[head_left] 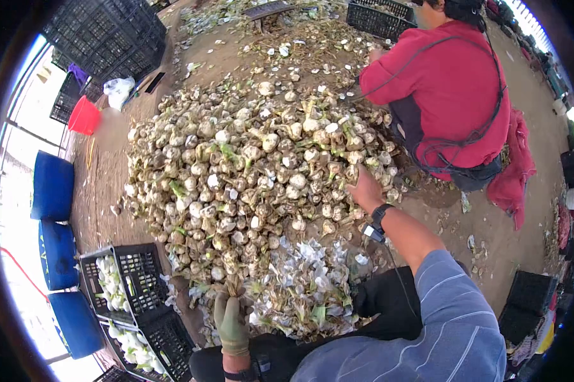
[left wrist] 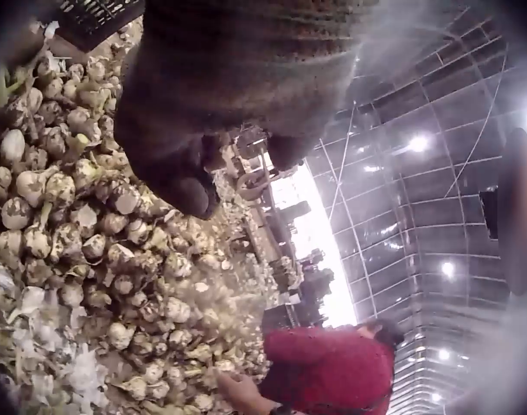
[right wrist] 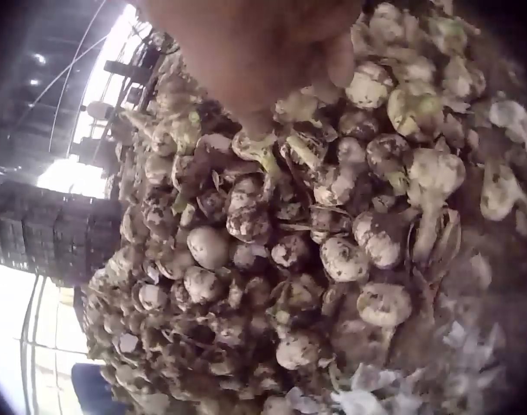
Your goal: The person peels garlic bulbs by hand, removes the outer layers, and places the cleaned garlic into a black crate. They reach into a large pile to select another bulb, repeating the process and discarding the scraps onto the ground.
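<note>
A large heap of garlic bulbs (head_left: 236, 172) with dirty skins and stalks covers the ground in front of me. My bare right hand (head_left: 368, 191) reaches to the heap's right side, its fingers spread over the bulbs. In the right wrist view, that hand (right wrist: 263, 60) is right above a garlic bulb (right wrist: 256, 149) with a greenish stalk. My gloved left hand (head_left: 231, 325) is low at the heap's near edge, above my lap. Brown dry stalks (head_left: 234, 284) show just beyond its fingertips; I cannot tell whether it holds them. In the left wrist view, the dark glove (left wrist: 237, 78) hides its palm side.
Papery garlic peelings (head_left: 306, 286) lie between me and the heap. Black crates (head_left: 140, 277) with white trimmed garlic (head_left: 112, 283) stand at left, beside blue barrels (head_left: 58, 254). A person in red (head_left: 452, 95) sits at right. A red bucket (head_left: 85, 116) and stacked crates (head_left: 105, 44) are behind.
</note>
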A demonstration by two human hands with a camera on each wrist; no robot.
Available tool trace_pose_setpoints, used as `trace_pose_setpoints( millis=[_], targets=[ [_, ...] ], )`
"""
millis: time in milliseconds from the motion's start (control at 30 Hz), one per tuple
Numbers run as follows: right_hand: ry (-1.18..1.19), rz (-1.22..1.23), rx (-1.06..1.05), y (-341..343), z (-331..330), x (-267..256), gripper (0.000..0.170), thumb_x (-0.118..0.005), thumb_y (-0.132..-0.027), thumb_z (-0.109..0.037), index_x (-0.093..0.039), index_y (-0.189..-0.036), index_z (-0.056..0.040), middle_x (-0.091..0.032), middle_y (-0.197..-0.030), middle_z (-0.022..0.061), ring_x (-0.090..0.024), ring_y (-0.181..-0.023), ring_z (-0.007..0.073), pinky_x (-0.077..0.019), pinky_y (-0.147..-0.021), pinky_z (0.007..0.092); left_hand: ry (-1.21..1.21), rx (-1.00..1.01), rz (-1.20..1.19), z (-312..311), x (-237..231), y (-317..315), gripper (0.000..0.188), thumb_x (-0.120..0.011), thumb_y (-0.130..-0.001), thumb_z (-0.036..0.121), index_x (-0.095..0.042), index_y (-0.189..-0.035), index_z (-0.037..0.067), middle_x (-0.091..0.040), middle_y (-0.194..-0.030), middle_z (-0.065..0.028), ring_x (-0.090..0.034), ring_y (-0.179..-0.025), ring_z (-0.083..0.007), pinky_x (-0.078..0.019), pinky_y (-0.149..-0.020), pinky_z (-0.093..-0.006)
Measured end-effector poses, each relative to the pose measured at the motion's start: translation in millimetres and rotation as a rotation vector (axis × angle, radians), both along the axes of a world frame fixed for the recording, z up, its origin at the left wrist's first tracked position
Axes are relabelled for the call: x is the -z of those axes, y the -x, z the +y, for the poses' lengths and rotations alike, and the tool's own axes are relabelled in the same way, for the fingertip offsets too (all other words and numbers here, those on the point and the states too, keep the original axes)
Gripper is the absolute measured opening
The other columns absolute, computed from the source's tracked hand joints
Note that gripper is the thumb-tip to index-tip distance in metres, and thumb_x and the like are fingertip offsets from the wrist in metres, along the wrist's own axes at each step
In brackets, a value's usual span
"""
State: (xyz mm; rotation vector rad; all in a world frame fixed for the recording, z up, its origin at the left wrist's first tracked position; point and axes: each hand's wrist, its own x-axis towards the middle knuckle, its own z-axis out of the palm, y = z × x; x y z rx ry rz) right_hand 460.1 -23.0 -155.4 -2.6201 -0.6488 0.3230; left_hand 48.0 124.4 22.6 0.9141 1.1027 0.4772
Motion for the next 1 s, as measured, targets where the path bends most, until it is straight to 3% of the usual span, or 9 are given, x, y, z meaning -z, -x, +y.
trace_pose_setpoints(
  millis=[167, 233, 333, 500, 567, 633, 800, 933, 1000],
  targets=[
    [-0.336, 0.261, 0.164, -37, 3, 35, 0.046, -0.054, -0.095, -0.012, -0.043, -0.138, 0.0003, -0.062, -0.102, 0.0212, -0.061, -0.076, 0.0309, -0.0513, -0.069, 0.0461, 0.057, 0.003, 0.078, -9, 37, -2, 0.023, -0.056, -0.093, 0.016, -0.057, -0.109, 0.001, -0.061, -0.094, -0.0053, -0.059, -0.074, -0.0122, -0.0484, -0.062, -0.0268],
    [-0.015, 0.06, 0.052, -48, -7, 28, 0.038, -0.048, -0.099, -0.014, -0.049, -0.135, 0.0005, -0.063, -0.094, 0.0144, -0.059, -0.073, 0.0217, -0.0507, -0.069, 0.0422, 0.016, 0.034, 0.037, -11, 39, -11, 0.03, -0.058, -0.094, 0.019, -0.055, -0.116, 0.0, -0.063, -0.096, -0.0082, -0.061, -0.071, -0.0148, -0.049, -0.059, -0.0276],
    [-0.703, 0.478, 0.114, -57, -13, -3, 0.035, -0.048, -0.098, -0.008, -0.05, -0.132, -0.0021, -0.063, -0.094, 0.0123, -0.059, -0.073, 0.0218, -0.0511, -0.067, 0.0415, -0.045, 0.105, -0.007, -11, 49, -10, 0.035, -0.059, -0.093, 0.02, -0.052, -0.122, 0.001, -0.063, -0.103, -0.0101, -0.063, -0.076, -0.0164, -0.0506, -0.061, -0.0294],
    [-0.218, 0.668, -0.404, 33, -7, -170, 0.027, -0.051, -0.097, -0.015, -0.055, -0.122, -0.0042, -0.065, -0.101, 0.0096, -0.058, -0.064, 0.0158, -0.0476, -0.049, 0.0292, -0.125, 0.31, -0.071, -39, 21, -39, 0.039, -0.054, -0.093, 0.019, -0.049, -0.129, 0.004, -0.061, -0.109, -0.0085, -0.064, -0.081, -0.0173, -0.0504, -0.064, -0.0299],
    [-0.32, 0.895, -0.604, 83, -11, -181, 0.032, -0.051, -0.097, -0.023, -0.059, -0.118, -0.0014, -0.065, -0.093, 0.0116, -0.059, -0.064, 0.0148, -0.0483, -0.052, 0.0293, -0.121, 0.436, -0.139, -55, 0, -45, 0.04, -0.053, -0.092, 0.015, -0.048, -0.13, 0.004, -0.058, -0.116, -0.009, -0.063, -0.086, -0.0191, -0.0523, -0.067, -0.0322],
    [-0.388, 0.636, -0.817, 138, -19, -201, 0.032, -0.054, -0.095, -0.024, -0.06, -0.116, 0.0003, -0.065, -0.091, 0.0122, -0.059, -0.065, 0.0171, -0.0493, -0.056, 0.0314, -0.043, 0.429, -0.225, -84, -36, -48, 0.044, -0.057, -0.089, 0.014, -0.045, -0.13, 0.002, -0.057, -0.109, -0.0071, -0.061, -0.085, -0.0166, -0.0531, -0.068, -0.0308],
    [-0.595, 0.877, -0.527, 222, -52, -202, 0.043, -0.06, -0.092, -0.025, -0.053, -0.124, 0.0029, -0.065, -0.089, 0.014, -0.059, -0.069, 0.0171, -0.0495, -0.063, 0.0314, -0.046, 0.311, -0.218, -116, -39, -8, 0.055, -0.06, -0.085, 0.004, -0.039, -0.136, 0.0, -0.059, -0.102, -0.0066, -0.061, -0.083, -0.0165, -0.0559, -0.071, -0.0339],
    [-0.57, 1.059, -0.266, 277, -76, -216, 0.053, -0.063, -0.09, -0.03, -0.049, -0.126, 0.0058, -0.065, -0.095, 0.0158, -0.061, -0.078, 0.0186, -0.0499, -0.07, 0.0351, -0.459, 0.374, -0.166, -139, -57, 9, 0.061, -0.071, -0.078, 0.004, -0.045, -0.134, -0.003, -0.059, -0.113, -0.0093, -0.059, -0.1, -0.0173, -0.0495, -0.09, -0.0324],
    [-0.7, 0.877, -0.293, 299, -62, -150, 0.051, -0.064, -0.09, -0.032, -0.05, -0.12, 0.0072, -0.064, -0.093, 0.0146, -0.06, -0.078, 0.0199, -0.0496, -0.069, 0.039, -0.676, 0.369, -0.055, -145, -54, 19, 0.068, -0.079, -0.073, 0.008, -0.047, -0.133, -0.003, -0.057, -0.121, -0.0109, -0.056, -0.107, -0.0195, -0.0453, -0.096, -0.0334]
  ],
)
